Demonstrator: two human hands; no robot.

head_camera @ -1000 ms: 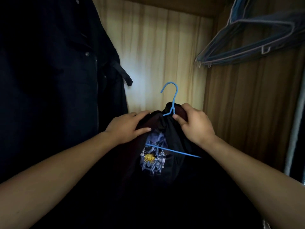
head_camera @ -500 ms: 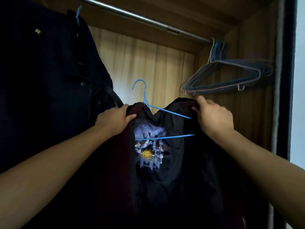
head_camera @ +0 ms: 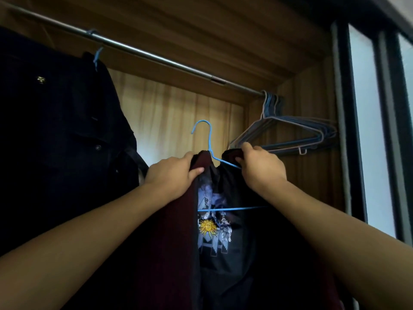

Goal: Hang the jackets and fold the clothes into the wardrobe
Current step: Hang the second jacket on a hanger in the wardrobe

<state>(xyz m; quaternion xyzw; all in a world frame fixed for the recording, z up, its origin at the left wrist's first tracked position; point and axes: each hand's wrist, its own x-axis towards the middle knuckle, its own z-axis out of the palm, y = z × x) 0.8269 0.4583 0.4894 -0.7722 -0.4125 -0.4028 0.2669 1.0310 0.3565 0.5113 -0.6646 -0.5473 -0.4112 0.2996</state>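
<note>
One dark coat [head_camera: 55,142] hangs left on the wardrobe rail [head_camera: 156,57]. Centre, below the rail, the jacket [head_camera: 169,253] sits on a blue hanger [head_camera: 210,142]. The left hand [head_camera: 172,177] and right hand [head_camera: 261,168] grip its shoulders, fingers curled round cloth.

A dim wooden wardrobe [head_camera: 178,113] with a metal rail [head_camera: 156,58] stands beside a bright, dark-framed window [head_camera: 366,130].
</note>
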